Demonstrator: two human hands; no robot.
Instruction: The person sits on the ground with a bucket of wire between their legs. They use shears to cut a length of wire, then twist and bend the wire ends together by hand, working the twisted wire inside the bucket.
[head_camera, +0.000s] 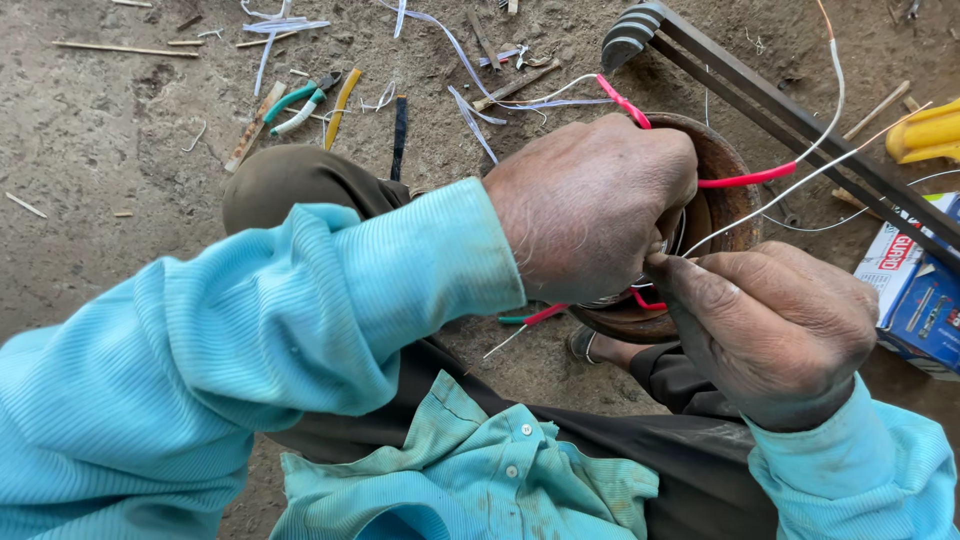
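Note:
A round rusty metal part (722, 190) with wire windings sits on the dirt ground in front of my knees. My left hand (590, 205) lies closed over its top, covering most of it. My right hand (775, 325) pinches a thin white wire (790, 190) at the part's near rim. Red-sleeved wires (745, 180) come out from under my left hand and run to the upper right. What my left fingers grip is hidden.
Green-handled pliers (295, 105), a yellow strip (340, 105), a dark strip (399, 135) and wire scraps lie on the ground at upper left. A dark metal frame (800, 125) crosses the upper right. A blue and white box (915, 290) sits at right, a yellow object (925, 130) above it.

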